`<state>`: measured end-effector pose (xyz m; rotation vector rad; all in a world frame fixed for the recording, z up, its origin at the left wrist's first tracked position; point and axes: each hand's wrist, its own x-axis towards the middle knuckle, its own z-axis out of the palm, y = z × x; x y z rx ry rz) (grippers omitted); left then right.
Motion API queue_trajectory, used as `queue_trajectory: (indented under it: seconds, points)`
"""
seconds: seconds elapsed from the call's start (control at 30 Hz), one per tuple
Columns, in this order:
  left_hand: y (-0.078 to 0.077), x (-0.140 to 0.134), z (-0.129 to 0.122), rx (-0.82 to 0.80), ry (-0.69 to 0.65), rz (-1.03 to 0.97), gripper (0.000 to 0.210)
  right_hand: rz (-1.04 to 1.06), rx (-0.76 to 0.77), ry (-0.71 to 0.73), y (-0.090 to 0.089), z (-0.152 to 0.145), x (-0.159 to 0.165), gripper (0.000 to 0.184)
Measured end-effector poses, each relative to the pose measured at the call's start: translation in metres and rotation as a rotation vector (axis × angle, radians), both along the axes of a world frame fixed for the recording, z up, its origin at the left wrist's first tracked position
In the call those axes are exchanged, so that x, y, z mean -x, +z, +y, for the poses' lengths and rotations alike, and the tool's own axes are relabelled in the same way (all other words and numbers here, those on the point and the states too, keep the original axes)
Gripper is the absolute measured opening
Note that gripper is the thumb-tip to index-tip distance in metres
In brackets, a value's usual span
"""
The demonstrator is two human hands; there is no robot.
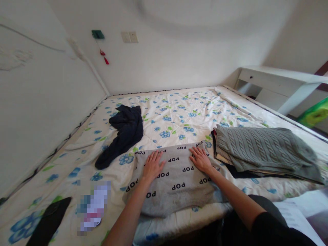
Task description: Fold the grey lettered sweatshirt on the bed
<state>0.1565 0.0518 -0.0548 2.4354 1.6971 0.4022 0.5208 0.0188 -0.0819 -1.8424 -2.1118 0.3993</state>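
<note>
A grey garment printed with the word POP lies spread flat on the near edge of the bed. My left hand rests palm down on its upper left part, fingers apart. Palm down on the garment's upper right corner is my right hand, fingers spread too. Neither hand grips anything. Just right of my right hand sits a folded pile topped by a grey cable-knit sweater.
The bed carries a white quilt with blue flowers. A crumpled dark navy garment lies at the left middle. A black item and a blurred object lie near the front left. A white desk stands at the right; walls border the left and far sides.
</note>
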Motion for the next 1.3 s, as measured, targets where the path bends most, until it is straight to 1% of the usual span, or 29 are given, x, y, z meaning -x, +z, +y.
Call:
queue_trajectory:
  seconds: [0.13,0.2,0.3,0.37,0.43,0.47,0.57,0.67,0.73,0.8,0.83,0.9,1.0,1.1,1.2,1.3]
  points:
    - [0.000,0.047,0.014,-0.010,0.173,0.024,0.071,-0.005,0.010,-0.031,-0.008,0.000,-0.007,0.069]
    - [0.001,0.066,0.017,0.001,0.226,0.022,0.074,-0.008,0.010,-0.036,-0.010,-0.001,-0.011,0.069]
    - [0.001,0.073,0.016,0.011,0.232,0.007,0.077,-0.011,0.009,-0.057,-0.011,-0.001,-0.007,0.070]
    - [-0.001,0.070,0.014,0.003,0.233,-0.009,0.076,0.004,0.007,-0.103,-0.009,0.002,0.007,0.070]
    - [-0.003,0.065,0.012,-0.006,0.245,-0.020,0.074,0.039,0.009,-0.111,-0.004,0.008,0.037,0.072]
    - [-0.004,0.063,0.012,-0.005,0.248,-0.020,0.071,0.061,0.013,-0.085,0.000,0.014,0.058,0.073]
    - [-0.007,0.061,0.011,0.006,0.228,-0.009,0.063,0.126,0.027,0.073,0.011,0.032,0.137,0.073]
    - [-0.010,0.062,0.010,0.004,0.175,0.005,0.061,0.168,0.023,0.199,0.018,0.044,0.214,0.071]
    - [-0.012,0.063,0.010,-0.004,0.154,0.032,0.062,0.145,0.026,0.214,0.021,0.046,0.246,0.071]
    - [-0.012,0.063,0.010,-0.007,0.152,0.067,0.062,0.108,0.023,0.202,0.023,0.043,0.255,0.072]
    - [-0.012,0.063,0.010,-0.007,0.156,0.082,0.062,0.094,0.018,0.195,0.024,0.041,0.252,0.072]
    - [-0.012,0.063,0.011,-0.004,0.167,0.104,0.063,0.076,0.005,0.170,0.026,0.037,0.232,0.074]
    - [-0.010,0.062,0.012,0.001,0.186,0.116,0.062,0.049,0.000,0.101,0.027,0.032,0.188,0.077]
    - [-0.007,0.060,0.012,0.003,0.200,0.120,0.061,0.011,0.000,0.029,0.025,0.030,0.145,0.075]
    - [-0.003,0.059,0.012,0.021,0.207,0.135,0.062,-0.039,0.025,-0.063,0.021,0.031,0.104,0.074]
    - [0.001,0.058,0.011,0.038,0.207,0.155,0.062,-0.084,0.060,-0.156,0.015,0.032,0.056,0.075]
